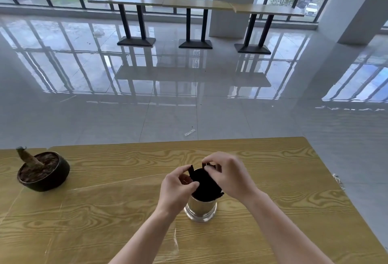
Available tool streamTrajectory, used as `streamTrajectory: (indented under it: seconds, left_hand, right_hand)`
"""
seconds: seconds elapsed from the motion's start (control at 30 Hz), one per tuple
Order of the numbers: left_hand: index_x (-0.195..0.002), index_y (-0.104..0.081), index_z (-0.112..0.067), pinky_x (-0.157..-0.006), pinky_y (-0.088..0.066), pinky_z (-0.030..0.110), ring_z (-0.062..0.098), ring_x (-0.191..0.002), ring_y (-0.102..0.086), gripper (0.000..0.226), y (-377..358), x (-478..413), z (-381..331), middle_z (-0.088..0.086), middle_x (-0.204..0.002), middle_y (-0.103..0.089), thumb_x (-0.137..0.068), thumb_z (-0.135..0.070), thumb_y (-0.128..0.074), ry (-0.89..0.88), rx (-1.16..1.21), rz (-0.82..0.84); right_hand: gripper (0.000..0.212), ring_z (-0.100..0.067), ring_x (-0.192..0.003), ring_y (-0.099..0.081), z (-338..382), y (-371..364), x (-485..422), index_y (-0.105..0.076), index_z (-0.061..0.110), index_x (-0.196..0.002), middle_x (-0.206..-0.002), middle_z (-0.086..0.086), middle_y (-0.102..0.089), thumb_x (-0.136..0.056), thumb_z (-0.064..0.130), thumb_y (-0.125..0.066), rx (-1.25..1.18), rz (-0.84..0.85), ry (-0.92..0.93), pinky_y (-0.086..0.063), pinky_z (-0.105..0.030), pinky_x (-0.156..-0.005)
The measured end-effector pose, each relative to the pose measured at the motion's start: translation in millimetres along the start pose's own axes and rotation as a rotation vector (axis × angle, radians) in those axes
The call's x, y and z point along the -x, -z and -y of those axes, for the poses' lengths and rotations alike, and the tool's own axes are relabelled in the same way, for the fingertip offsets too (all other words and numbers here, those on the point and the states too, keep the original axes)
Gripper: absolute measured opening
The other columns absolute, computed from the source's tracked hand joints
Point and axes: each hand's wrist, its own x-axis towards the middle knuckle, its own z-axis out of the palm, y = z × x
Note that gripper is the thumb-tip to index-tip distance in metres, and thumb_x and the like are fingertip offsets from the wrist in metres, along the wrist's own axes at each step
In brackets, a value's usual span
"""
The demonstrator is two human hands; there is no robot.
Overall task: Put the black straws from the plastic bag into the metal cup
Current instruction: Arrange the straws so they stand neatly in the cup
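A shiny metal cup [201, 209] stands upright on the wooden table [105, 211], a little right of centre. A bundle of black straws [205, 184] sticks up out of its mouth and fills it. My left hand [178, 188] pinches the straws on the left side of the bundle. My right hand [227, 174] holds the straw tops from the right and above. The plastic bag cannot be made out; thin clear film may lie around the straws, but I cannot tell.
A dark round pot [45, 172] with a cut plant stump sits at the table's left. The table's far edge and right corner are close behind the cup. Beyond lie a glossy tiled floor and long high tables [195, 4] by the windows.
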Motion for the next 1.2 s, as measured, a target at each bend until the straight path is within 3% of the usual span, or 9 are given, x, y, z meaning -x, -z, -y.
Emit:
streamTrajectory:
  seconds: [0.17,0.23,0.37,0.53,0.73,0.83,0.97,1.1,1.2]
  left_hand:
    - [-0.128,-0.063,-0.037,-0.07,-0.05,0.021,0.005,-0.064,-0.048,0.062,5.1,4.3,7.1,-0.006,-0.083,-0.061,-0.076,-0.007,-0.077,-0.088,-0.168,0.035]
    - [-0.125,-0.061,-0.043,-0.07,-0.049,0.021,0.006,-0.066,-0.05,0.061,6.6,3.3,6.9,-0.007,-0.079,-0.058,-0.075,-0.011,-0.078,-0.081,-0.184,0.059]
    - [-0.095,-0.069,-0.036,-0.059,-0.045,0.017,0.003,-0.058,-0.049,0.033,5.9,0.6,2.0,-0.014,-0.059,-0.052,-0.072,-0.015,-0.079,-0.063,-0.2,0.111]
    - [-0.077,-0.066,-0.027,-0.055,-0.044,0.015,0.0,-0.055,-0.053,0.02,4.3,-4.7,-7.6,-0.018,-0.055,-0.057,-0.074,-0.009,-0.074,-0.097,-0.306,0.126]
    - [-0.084,-0.066,-0.026,-0.053,-0.039,0.012,0.001,-0.06,-0.057,0.023,-2.7,-14.7,-25.0,-0.013,-0.062,-0.059,-0.076,-0.005,-0.071,-0.107,-0.437,0.147]
    - [-0.096,-0.069,-0.024,-0.065,-0.049,0.023,0.01,-0.078,-0.064,0.027,-6.3,-20.7,-30.9,-0.01,-0.078,-0.068,-0.078,-0.004,-0.068,-0.101,-0.478,0.17]
    - [-0.09,-0.067,-0.025,-0.073,-0.055,0.032,0.018,-0.086,-0.067,0.021,-10.7,-24.3,-38.5,-0.004,-0.087,-0.071,-0.083,-0.006,-0.062,-0.11,-0.523,0.203]
    - [-0.089,-0.071,-0.014,-0.065,-0.055,0.032,0.019,-0.079,-0.069,0.017,-11.4,-24.1,-42.3,0.002,-0.083,-0.073,-0.087,-0.006,-0.057,-0.048,-0.503,0.237]
    - [-0.072,-0.064,-0.009,-0.053,-0.044,0.027,0.017,-0.062,-0.059,0.015,-8.6,-25.4,-48.2,0.001,-0.068,-0.064,-0.083,-0.005,-0.055,0.002,-0.532,0.269]
  right_hand:
    - [0.029,0.001,-0.072,-0.064,-31.1,11.1,38.7,-0.078,0.013,-0.102,-0.082,0.011,-0.072,-0.083,-0.007,-0.072,-0.139,-0.223,-0.247,-0.047,-0.008,-0.061]
    - [0.038,-0.003,-0.064,-0.057,-39.5,8.5,55.5,-0.073,0.014,-0.117,-0.073,0.011,-0.062,-0.081,0.004,-0.079,-0.19,-0.092,-0.343,-0.047,-0.015,-0.062]
    - [0.097,-0.004,-0.062,-0.053,-36.7,-6.6,66.4,-0.034,0.034,-0.149,-0.069,0.008,-0.056,-0.069,0.048,-0.089,-0.177,0.25,-0.419,-0.048,-0.022,-0.062]
    - [0.062,0.012,-0.068,-0.059,-25.4,-18.5,44.5,-0.063,0.029,-0.13,-0.072,0.028,-0.059,-0.074,0.033,-0.089,-0.161,0.134,-0.401,-0.044,-0.005,-0.062]
    - [0.061,-0.005,-0.079,-0.064,-19.3,-16.0,7.0,-0.064,0.021,-0.132,-0.08,0.015,-0.062,-0.078,0.036,-0.085,-0.076,0.133,-0.414,-0.043,-0.014,-0.067]
    - [0.059,-0.013,-0.091,-0.066,-19.9,-13.4,-6.5,-0.065,0.021,-0.13,-0.086,0.01,-0.065,-0.077,0.036,-0.085,-0.125,0.204,-0.452,-0.045,-0.022,-0.074]
    - [0.021,-0.011,-0.075,-0.067,-18.9,-14.5,-14.3,-0.075,0.025,-0.096,-0.073,0.011,-0.067,-0.078,0.034,-0.082,-0.175,0.274,-0.435,-0.052,-0.025,-0.068]
    - [0.016,-0.004,-0.062,-0.068,-16.0,-14.9,-16.8,-0.075,0.024,-0.091,-0.066,0.002,-0.073,-0.08,0.033,-0.08,-0.206,0.283,-0.457,-0.05,-0.022,-0.06]
    - [0.017,-0.007,-0.056,-0.067,-12.4,-14.0,-19.8,-0.074,0.018,-0.084,-0.064,-0.003,-0.074,-0.078,0.034,-0.079,-0.2,0.288,-0.454,-0.051,-0.025,-0.053]
